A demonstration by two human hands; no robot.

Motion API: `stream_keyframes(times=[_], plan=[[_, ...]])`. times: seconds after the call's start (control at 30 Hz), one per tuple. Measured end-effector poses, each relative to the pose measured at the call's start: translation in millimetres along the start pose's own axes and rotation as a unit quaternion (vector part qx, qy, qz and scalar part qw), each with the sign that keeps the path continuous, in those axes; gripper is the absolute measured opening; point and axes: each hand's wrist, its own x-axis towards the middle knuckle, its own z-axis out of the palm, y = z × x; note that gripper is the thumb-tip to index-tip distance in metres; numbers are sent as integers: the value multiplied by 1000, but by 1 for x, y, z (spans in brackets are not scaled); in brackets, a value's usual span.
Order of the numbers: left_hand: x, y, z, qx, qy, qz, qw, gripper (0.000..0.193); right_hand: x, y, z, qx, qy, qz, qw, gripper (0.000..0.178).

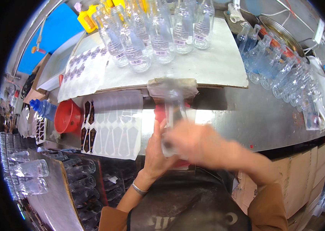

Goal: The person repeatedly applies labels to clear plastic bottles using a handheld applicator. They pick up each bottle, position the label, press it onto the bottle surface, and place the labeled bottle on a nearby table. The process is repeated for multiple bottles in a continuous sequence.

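Lying between both hands [156,154], a clear glass bottle [175,101].

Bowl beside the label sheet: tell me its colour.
The bowl is red, best seen in the head view.

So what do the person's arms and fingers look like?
Plain brown fabric sleeves end partway along the bare forearms. The left fingers are gloveless, and a silver-coloured band circles that wrist; the right fingers look gloveless too, though blurred.
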Motion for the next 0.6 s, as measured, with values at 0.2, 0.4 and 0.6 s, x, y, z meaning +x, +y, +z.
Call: stream_keyframes(times=[0.2, 0.4, 0.6], plan=[[1, 5, -5, -51, -47, -52, 996, 123, -7, 36, -8, 51, 99, 24, 994, 30], [-6, -7, -2, -62, -50, -43, 996, 120, -22, 28, -12, 106, 63, 98, 988, 24], [-9, -9, -3, -72, -43, -81, 993, 118, -59, 24, 8, 164, 98, 32, 981, 27]])
